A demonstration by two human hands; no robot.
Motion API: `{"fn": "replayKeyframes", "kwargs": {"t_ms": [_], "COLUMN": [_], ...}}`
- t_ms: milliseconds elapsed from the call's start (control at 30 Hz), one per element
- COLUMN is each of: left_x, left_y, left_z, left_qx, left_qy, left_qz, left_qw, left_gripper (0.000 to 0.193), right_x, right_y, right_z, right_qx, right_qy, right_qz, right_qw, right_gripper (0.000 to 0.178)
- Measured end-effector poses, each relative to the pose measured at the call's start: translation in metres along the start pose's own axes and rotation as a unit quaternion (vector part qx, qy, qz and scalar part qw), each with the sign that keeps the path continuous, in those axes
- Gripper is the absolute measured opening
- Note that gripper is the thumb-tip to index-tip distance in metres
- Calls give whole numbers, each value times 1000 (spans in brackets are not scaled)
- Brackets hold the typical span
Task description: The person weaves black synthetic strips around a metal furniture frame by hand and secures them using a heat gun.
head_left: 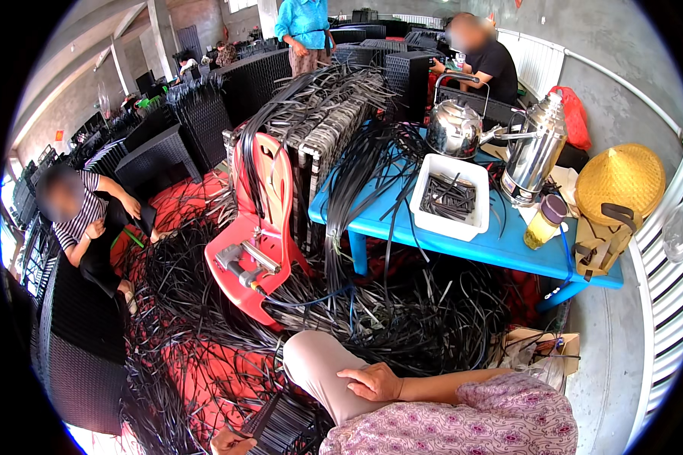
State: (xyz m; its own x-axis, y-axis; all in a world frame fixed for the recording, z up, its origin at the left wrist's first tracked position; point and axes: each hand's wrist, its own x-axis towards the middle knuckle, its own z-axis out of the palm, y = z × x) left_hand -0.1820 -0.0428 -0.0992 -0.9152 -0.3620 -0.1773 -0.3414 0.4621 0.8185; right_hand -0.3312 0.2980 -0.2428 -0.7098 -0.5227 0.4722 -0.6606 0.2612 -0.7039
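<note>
My right hand (373, 381) lies on my bent knee (315, 371), its fingers loosely stretched out with nothing in them. Low in the view, my left hand (233, 442) is cut off partly by the lower edge; its fingers are closed on a black plastic strip beside a woven black panel (284, 426) next to my leg. Loose black strips (387, 318) lie heaped beyond my knees. On the seat of a red plastic chair (269, 189) rests a nail gun (243, 265) with a hose.
A blue table (463, 246) holds a kettle (454, 127), flask (535, 152), white tub (451, 197) of short strips, jar (546, 221) and straw hat (621, 184). A co-worker (91, 212) sits left; two others are at the back. Woven furniture (83, 341) stands left.
</note>
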Motion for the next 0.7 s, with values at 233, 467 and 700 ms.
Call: {"fn": "replayKeyframes", "kwargs": {"t_ms": [233,467,700], "left_x": [0,1,1], "left_y": [-2,-10,-14], "left_z": [2,-1,1], "left_qx": [-14,24,-36], "left_qy": [7,8,11], "left_qz": [-4,-2,5], "left_qw": [1000,1000,999], "left_gripper": [16,15,14], "right_x": [-2,-2,0], "right_y": [2,4,1], "right_z": [1,2,0], "right_qx": [2,7,0], "right_qy": [-3,6,-2], "right_qz": [3,-4,-1], "right_qw": [1000,1000,1000], "right_gripper": [39,39,39]}}
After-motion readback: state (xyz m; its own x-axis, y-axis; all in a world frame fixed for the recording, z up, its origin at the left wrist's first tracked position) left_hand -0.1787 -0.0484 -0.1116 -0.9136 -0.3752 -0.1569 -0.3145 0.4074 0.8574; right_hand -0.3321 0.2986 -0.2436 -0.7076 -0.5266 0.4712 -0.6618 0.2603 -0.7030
